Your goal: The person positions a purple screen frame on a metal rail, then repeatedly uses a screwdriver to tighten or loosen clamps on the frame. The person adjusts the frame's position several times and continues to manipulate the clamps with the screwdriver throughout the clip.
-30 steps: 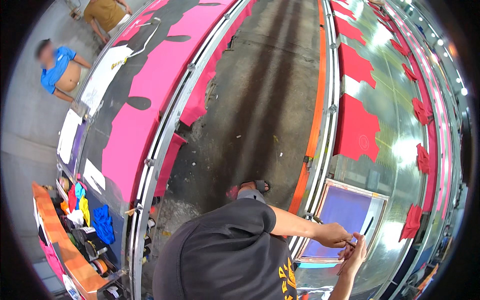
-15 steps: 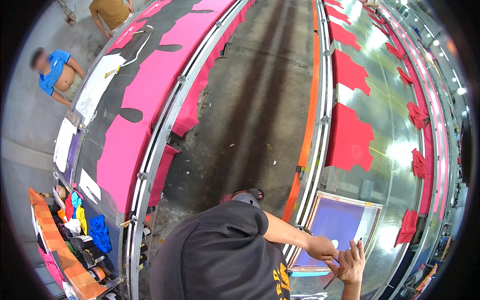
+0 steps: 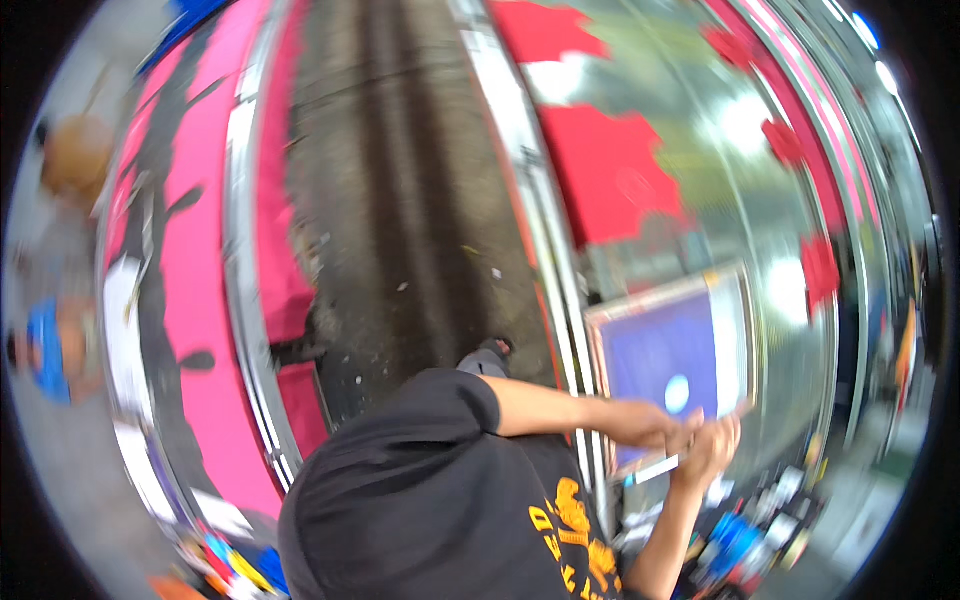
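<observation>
My left hand (image 3: 643, 424) and my right hand (image 3: 712, 450) meet over the near part of a screen-printing frame (image 3: 660, 294). Both are blurred, with fingers drawn in against each other. Whatever lies between them is hidden or smeared. A short white strip with a blue end (image 3: 657, 468) shows just below my left hand; whether it is held cannot be told. Inside the frame is a purple mesh (image 3: 640, 350), with a pale round spot and a white band along its right side. The frame lies flat on the long, glossy printing table (image 3: 715, 240).
Red fabric pieces (image 3: 610, 170) lie along the table beyond the frame, and red cloths (image 3: 820, 272) hang at its right. Left of the aisle (image 3: 400, 250) runs another table with pink fabric (image 3: 205, 270). Two blurred people (image 3: 78, 165) stand far left. Mixed supplies (image 3: 740, 540) lie lower right.
The whole view has swung, so the tables and frame appear shifted and tilted. My hands now appear higher, still together. The thin dark stick seen between them earlier can no longer be made out.
</observation>
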A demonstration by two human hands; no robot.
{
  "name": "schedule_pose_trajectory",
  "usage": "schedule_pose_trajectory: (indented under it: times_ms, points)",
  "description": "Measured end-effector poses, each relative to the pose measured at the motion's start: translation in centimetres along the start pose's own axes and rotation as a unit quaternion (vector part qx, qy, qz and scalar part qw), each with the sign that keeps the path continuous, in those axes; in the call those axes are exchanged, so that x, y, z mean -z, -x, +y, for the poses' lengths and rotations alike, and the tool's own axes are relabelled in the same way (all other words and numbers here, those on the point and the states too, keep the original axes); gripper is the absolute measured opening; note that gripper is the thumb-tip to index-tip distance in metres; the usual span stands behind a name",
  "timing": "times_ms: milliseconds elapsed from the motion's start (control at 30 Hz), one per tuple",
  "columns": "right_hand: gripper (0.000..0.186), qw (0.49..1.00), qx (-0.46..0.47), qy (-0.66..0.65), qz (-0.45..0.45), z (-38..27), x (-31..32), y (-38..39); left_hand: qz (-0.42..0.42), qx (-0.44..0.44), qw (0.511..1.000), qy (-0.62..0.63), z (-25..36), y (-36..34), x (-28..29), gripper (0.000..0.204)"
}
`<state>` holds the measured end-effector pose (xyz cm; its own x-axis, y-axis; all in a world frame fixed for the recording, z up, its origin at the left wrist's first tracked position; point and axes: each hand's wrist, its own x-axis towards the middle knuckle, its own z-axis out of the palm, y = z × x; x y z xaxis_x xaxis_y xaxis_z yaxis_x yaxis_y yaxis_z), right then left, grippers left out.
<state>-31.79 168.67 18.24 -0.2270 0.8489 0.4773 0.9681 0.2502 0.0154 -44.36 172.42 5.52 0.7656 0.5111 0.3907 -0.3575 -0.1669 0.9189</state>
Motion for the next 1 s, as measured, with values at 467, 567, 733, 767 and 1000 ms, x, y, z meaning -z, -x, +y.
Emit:
schedule_pose_trajectory:
  times_ms: [467,567,733,767,1000]
  points:
    - [0.026,0.975,-0.167,-0.028,0.146,-5.9,-0.1,1.3,-0.170,0.146,0.925,-0.306,-4.8,6.1,6.7,0.063]
    - [0.027,0.985,-0.069,-0.029,0.157,-4.9,0.7,0.4,-0.195,0.103,0.902,-0.372,-5.5,7.3,6.9,0.063]
    - [0.022,0.846,-0.437,-0.019,0.303,2.3,7.4,8.1,-0.196,0.043,0.863,-0.464,-6.8,8.3,8.0,0.067]
    - [0.031,0.784,-0.520,-0.064,0.332,3.2,8.6,11.7,-0.190,0.034,0.865,-0.464,-7.1,8.4,8.0,0.063]
    - [0.052,0.241,-0.630,-0.604,0.423,-2.6,6.7,33.7,-0.133,0.091,0.883,-0.442,-6.8,7.9,6.4,0.049]
